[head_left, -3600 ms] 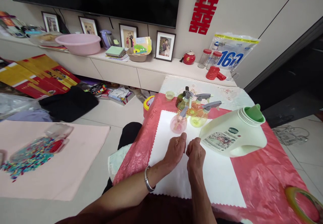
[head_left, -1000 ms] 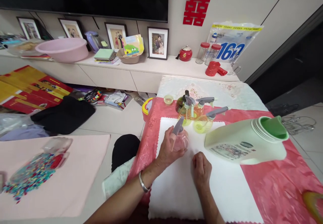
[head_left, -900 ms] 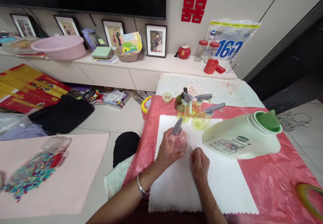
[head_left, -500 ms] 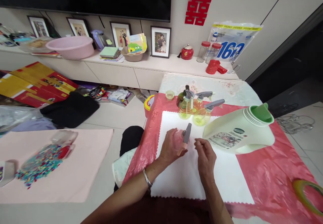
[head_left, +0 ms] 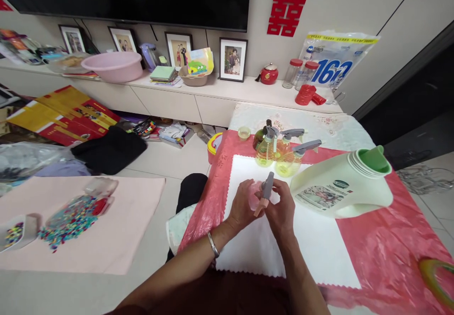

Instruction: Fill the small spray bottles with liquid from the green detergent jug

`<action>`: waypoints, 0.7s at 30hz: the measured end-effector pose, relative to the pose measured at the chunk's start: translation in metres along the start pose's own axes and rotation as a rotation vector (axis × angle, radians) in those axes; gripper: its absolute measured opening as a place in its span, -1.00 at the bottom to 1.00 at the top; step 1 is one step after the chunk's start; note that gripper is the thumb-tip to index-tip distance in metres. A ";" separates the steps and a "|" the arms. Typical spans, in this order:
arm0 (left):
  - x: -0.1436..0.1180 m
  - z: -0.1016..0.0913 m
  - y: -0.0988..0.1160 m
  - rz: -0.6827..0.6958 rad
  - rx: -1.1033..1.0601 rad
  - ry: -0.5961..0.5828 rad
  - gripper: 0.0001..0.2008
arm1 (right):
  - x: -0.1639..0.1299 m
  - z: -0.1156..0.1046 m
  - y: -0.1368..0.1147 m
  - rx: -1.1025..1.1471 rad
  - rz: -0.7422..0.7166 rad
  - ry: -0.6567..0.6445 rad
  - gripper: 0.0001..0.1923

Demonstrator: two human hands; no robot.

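Note:
My left hand point(head_left: 243, 205) is wrapped round a small pink spray bottle point(head_left: 254, 195) with a grey and pink trigger head, held above a white cloth point(head_left: 255, 253). At the bottle's right side is my right hand point(head_left: 283, 206), its fingers curled against the spray head point(head_left: 268, 187). Behind the hands stand two clear spray bottles with yellow-green liquid, one at the left point(head_left: 264, 153) and one at the right point(head_left: 288, 164). An orange-tinted spray bottle point(head_left: 283, 147) and a dark green bottle point(head_left: 260, 137) are just beyond them. A large pale green jug point(head_left: 326, 182) leans to the right.
Red plastic sheeting point(head_left: 383, 239) covers the table. A tape roll point(head_left: 438, 282) lies at its right edge, and a small cup point(head_left: 244, 133) stands at the back left. Colourful small pieces point(head_left: 73, 225) are spread on a pink cloth point(head_left: 135, 220) at left.
My right hand has moved left and closed against the spray head; before, it was apart from the bottle. The camera view has shifted slightly left.

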State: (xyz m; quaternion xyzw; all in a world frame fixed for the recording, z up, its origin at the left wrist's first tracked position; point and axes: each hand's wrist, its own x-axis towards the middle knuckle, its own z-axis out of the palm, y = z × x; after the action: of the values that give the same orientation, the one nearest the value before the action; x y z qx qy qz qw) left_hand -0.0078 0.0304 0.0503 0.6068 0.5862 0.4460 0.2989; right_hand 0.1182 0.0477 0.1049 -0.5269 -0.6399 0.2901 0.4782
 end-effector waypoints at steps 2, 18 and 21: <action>0.001 -0.002 0.005 0.008 0.025 0.004 -0.38 | 0.001 0.002 0.000 -0.005 -0.004 0.029 -0.67; 0.004 0.002 0.007 0.049 0.110 0.072 -0.46 | 0.015 -0.010 0.004 0.189 -0.165 -0.194 -0.74; 0.001 0.005 -0.003 0.017 0.052 0.078 -0.33 | 0.018 -0.013 0.007 0.250 -0.145 -0.243 -0.67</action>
State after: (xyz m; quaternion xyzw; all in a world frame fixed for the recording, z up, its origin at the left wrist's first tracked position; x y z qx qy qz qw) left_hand -0.0043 0.0322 0.0457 0.6015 0.6036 0.4565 0.2560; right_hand 0.1330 0.0649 0.1092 -0.3771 -0.6882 0.3936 0.4788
